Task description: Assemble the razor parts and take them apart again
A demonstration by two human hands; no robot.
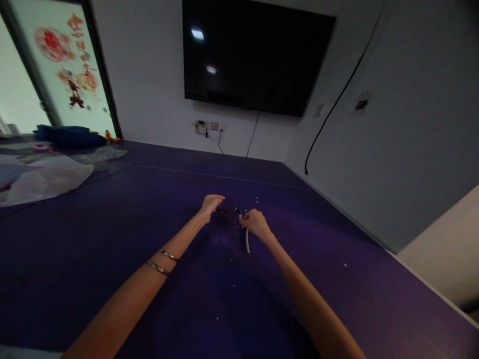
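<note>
My right hand (pixel 256 223) pinches a small slim object with a dark, T-shaped head (pixel 237 209), a pale middle and a cream strip or tube (pixel 247 242) hanging below the fingers. Its exact kind is too small to tell. To the left, my left hand (pixel 211 203) is raised just over the purple surface (pixel 187 299), its fingers closed together. What they hold, if anything, is hidden. Beside its lower edge shows a small black piece (pixel 221 211); whether the hand touches it I cannot tell. Tiny white specks dot the surface around both hands.
A large television (pixel 258 55) hangs on the far wall above sockets with cables (pixel 211 126). Along the right wall a black cable (pixel 337 102) dangles. Clear plastic sheeting (pixel 48 177) and a dark blue cloth heap (pixel 69 136) lie at the left, near a decorated glass door (pixel 71 55).
</note>
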